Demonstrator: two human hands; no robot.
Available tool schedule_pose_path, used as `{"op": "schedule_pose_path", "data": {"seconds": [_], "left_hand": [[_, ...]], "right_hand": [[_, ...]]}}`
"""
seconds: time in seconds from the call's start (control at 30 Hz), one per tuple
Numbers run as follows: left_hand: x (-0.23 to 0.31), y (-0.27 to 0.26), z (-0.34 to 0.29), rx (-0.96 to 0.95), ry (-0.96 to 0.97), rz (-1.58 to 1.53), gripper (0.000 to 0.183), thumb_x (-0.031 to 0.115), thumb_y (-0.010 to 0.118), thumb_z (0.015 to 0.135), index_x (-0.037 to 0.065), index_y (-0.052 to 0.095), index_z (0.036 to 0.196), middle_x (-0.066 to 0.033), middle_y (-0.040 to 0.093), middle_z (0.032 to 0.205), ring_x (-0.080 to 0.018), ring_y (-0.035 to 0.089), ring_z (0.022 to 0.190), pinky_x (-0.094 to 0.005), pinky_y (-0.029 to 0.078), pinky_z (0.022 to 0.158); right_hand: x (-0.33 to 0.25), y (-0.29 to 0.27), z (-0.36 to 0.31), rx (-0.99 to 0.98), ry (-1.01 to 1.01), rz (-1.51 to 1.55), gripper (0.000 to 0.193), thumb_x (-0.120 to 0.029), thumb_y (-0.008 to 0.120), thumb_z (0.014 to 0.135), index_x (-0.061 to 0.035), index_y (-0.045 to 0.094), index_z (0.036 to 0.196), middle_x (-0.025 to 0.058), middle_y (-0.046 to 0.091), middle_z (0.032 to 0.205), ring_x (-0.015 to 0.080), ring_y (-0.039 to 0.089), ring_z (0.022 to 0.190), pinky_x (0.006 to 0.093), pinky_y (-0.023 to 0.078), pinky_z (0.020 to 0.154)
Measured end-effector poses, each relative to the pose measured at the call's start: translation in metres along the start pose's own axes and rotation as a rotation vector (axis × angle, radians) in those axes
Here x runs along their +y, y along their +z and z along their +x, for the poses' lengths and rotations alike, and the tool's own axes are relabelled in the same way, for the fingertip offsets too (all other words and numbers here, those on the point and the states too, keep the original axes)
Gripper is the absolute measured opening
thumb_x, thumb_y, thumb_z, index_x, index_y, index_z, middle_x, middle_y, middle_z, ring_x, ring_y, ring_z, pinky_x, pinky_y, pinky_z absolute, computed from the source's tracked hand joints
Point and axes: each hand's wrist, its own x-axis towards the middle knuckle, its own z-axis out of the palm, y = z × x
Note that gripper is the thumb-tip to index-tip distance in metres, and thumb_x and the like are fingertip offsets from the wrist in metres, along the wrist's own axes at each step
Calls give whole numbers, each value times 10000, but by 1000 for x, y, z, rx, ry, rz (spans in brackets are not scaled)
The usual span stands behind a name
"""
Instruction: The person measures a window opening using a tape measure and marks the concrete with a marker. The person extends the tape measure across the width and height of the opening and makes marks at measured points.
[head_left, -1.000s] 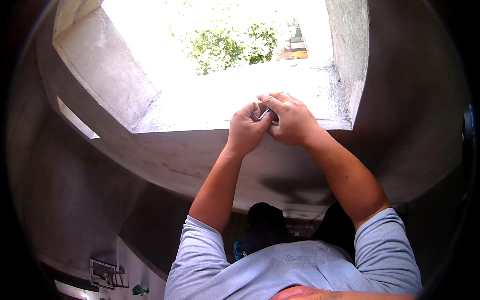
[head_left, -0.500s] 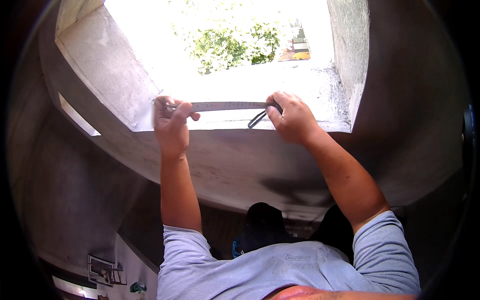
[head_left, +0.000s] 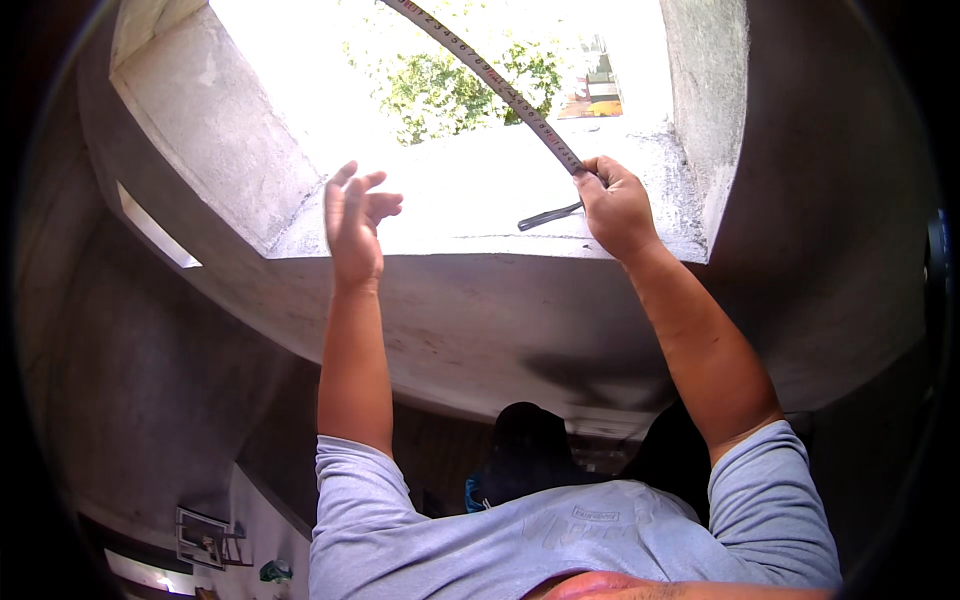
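Note:
My right hand (head_left: 618, 207) is closed round a tape measure, whose case is mostly hidden by the fingers. From it the extended tape blade (head_left: 490, 78) slants up and to the left, past the top edge of the picture. A dark wrist strap (head_left: 550, 216) hangs out from the same hand to the left. Over the left part of the window sill (head_left: 460, 215), my left hand (head_left: 357, 215) is raised with its fingers apart, slightly blurred, holding nothing.
Concrete side walls frame the window opening, the left reveal (head_left: 215, 120) and the right reveal (head_left: 708, 110). Green foliage (head_left: 450, 95) shows outside. Below the sill runs a plastered wall (head_left: 450, 310). A framed metal stand (head_left: 205, 540) is far down at the lower left.
My left hand has let go of the tape's end. The blade, level across the sill before, now swings upward. My right hand has moved a little right and up.

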Motion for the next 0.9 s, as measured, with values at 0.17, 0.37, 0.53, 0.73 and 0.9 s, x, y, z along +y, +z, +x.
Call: {"op": "schedule_pose_path", "data": {"seconds": [0.17,0.37,0.53,0.73,0.9], "left_hand": [[-65,29,8,-250,-54,885,789,561,669,1017,-2,493,1541,-293,558,1521,-401,542,1427,-484,426,1197],[-77,46,13,-495,-326,1215,1002,827,459,985,28,489,1589,-182,556,1592,-370,475,1499,-477,340,1264],[-71,50,10,-489,-358,1184,1019,843,453,975,43,482,1606,-155,530,1626,-337,461,1521,-446,336,1272],[-78,45,13,-514,-391,1155,1035,857,469,967,57,456,1624,-214,489,1637,-357,489,1503,-454,373,1248],[-66,48,8,-395,-303,1090,934,771,549,983,34,535,1556,-250,570,1548,-384,524,1462,-461,405,1218]], "right_hand": [[1,7,1,16,-32,-45,184,-159,606,1051,-9,711,1053,73,646,763,150,562,688,349,492,671],[-1,6,1,31,-4,-129,192,-169,574,1063,-15,689,1071,97,659,789,189,588,710,375,502,700],[-4,5,2,23,26,-105,201,-181,572,1065,-16,687,1066,94,655,789,181,580,709,372,502,700],[-5,7,-1,37,13,-114,198,-176,577,1062,-13,689,1063,62,632,768,148,553,700,345,487,682],[-5,4,-1,8,63,-34,193,-169,576,1061,-14,690,1053,33,620,769,126,538,683,332,476,653]]}}
